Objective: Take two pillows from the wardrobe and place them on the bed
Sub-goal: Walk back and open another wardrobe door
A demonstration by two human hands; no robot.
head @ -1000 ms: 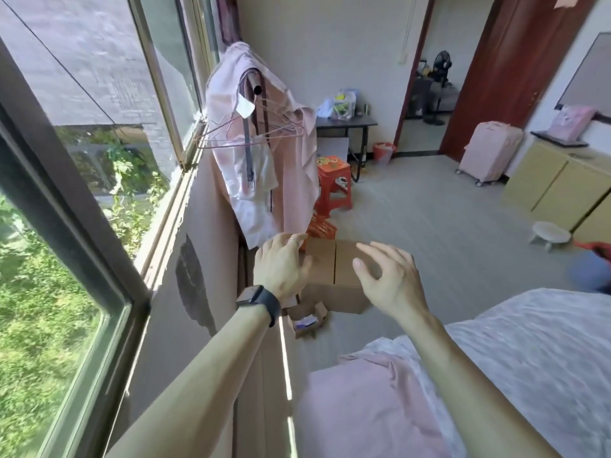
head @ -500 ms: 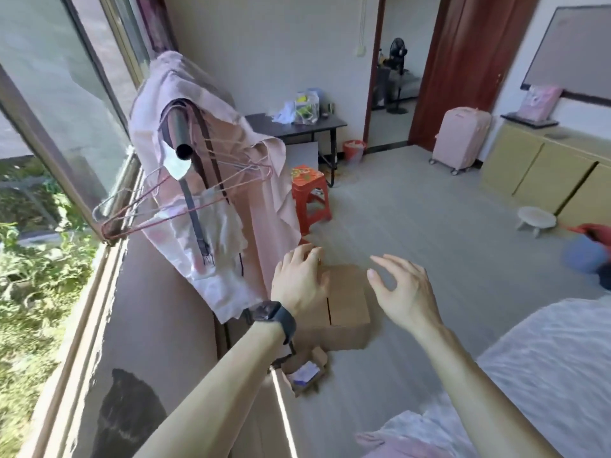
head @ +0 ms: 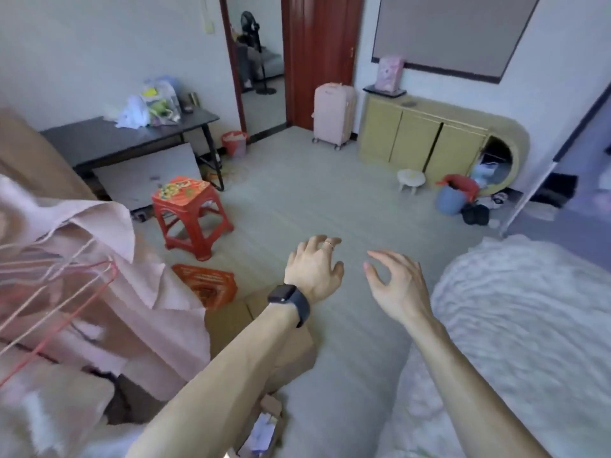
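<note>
Both my hands hover in the air over the grey floor and hold nothing. My left hand (head: 314, 269), with a dark watch on its wrist and a ring on one finger, has loosely curled fingers. My right hand (head: 395, 282) is just to its right, fingers relaxed and spread. The bed (head: 515, 325), covered in a white crinkled blanket, fills the lower right, right of my right arm. No pillow and no wardrobe can be made out in this view.
A cardboard box (head: 231, 322) lies under my left forearm. Pink clothes and hangers (head: 76, 282) hang at the left. A red stool (head: 190, 213), a dark table (head: 125, 137), a pink suitcase (head: 334, 114), a yellow cabinet (head: 429, 137) and an open doorway (head: 258, 61) lie ahead.
The view has swung right, away from the window and toward the room. Both hands have moved off the cardboard box and now hover over the floor.
</note>
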